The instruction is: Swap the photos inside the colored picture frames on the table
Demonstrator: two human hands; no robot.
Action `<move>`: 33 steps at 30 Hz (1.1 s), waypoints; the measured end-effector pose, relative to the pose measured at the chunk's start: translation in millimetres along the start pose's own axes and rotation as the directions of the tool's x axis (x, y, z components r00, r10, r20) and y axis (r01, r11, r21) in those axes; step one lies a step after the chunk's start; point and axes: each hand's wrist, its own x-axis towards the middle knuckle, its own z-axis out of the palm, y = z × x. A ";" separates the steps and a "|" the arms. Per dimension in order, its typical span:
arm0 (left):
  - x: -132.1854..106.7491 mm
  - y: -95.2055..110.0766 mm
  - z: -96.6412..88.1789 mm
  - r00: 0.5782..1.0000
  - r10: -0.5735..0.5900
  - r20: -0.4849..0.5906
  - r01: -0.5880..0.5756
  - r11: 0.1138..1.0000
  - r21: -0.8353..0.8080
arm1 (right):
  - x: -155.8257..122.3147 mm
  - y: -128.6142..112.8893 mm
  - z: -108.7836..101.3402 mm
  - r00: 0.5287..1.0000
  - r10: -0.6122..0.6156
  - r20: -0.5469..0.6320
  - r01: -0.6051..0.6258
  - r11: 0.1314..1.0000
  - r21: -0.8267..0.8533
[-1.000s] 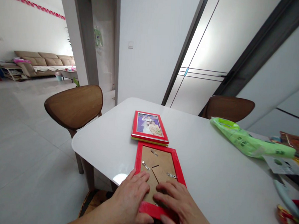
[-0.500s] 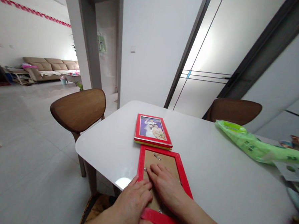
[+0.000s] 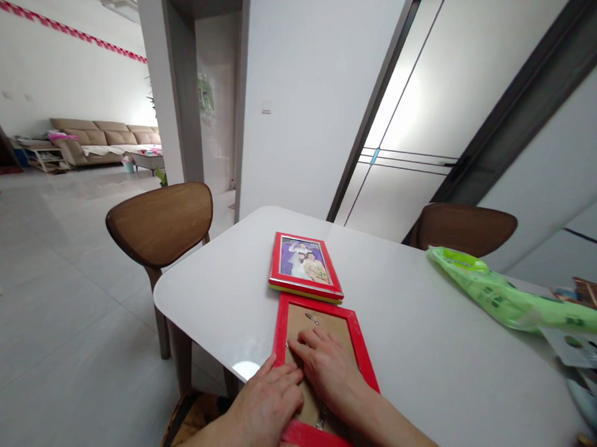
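Observation:
A red picture frame lies face down on the table, its brown backing board uppermost. My left hand is closed on the frame's near left side, fingers over the edge and thumb at the bottom corner. On the backing board rests my right hand, open, its fingers bent and slightly apart. Its index fingertip touches a small metal tab at the left inner edge; the thumb is hidden. A metal hanger shows at the far end of the board, and another metal fitting near the bottom.
Just beyond lies another red frame with a photo, face up, on something yellow-edged. A green plastic package and papers occupy the white table's right side. Wooden chairs stand at the left and far right.
My view has tilted slightly, so the scene sits a little lower. The right index finger has shifted slightly at the tab on the left inner edge. My left hand stays on the frame.

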 end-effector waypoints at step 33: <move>30.6 25.0 29.3 0.992 0.058 0.116 -0.070 0.992 0.103 | -42.6 65.3 -23.5 0.761 0.612 -0.215 -0.393 0.699 0.598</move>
